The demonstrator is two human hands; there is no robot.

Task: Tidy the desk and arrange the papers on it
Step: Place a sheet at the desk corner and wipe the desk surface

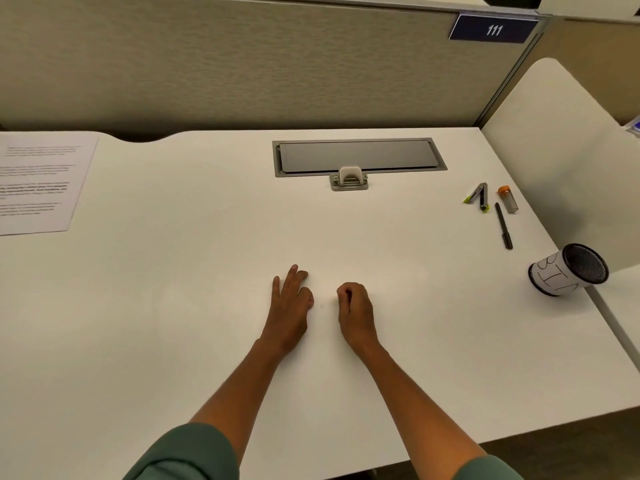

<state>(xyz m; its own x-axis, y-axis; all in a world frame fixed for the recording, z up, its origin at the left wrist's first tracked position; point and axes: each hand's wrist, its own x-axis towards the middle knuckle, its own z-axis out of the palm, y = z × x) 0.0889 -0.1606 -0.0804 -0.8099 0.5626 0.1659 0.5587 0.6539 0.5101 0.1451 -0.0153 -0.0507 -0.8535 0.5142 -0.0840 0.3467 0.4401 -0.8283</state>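
Observation:
A stack of printed papers (38,181) lies at the far left of the white desk (173,271). My left hand (289,306) rests on the desk's middle with fingers mostly straight, holding nothing. My right hand (355,311) sits beside it with fingers curled under, also holding nothing. At the right lie a black pen (504,226), a grey stapler with green tips (479,197) and a small clear tube with an orange cap (508,199). A black mesh cup (568,270) with a white paper label lies tipped on its side at the right edge.
A grey cable hatch (358,156) with a small latch (349,178) is set into the desk's back. Beige partition panels (242,64) close the back and right; a blue sign reads 111 (493,29). A white side panel (561,150) stands at right.

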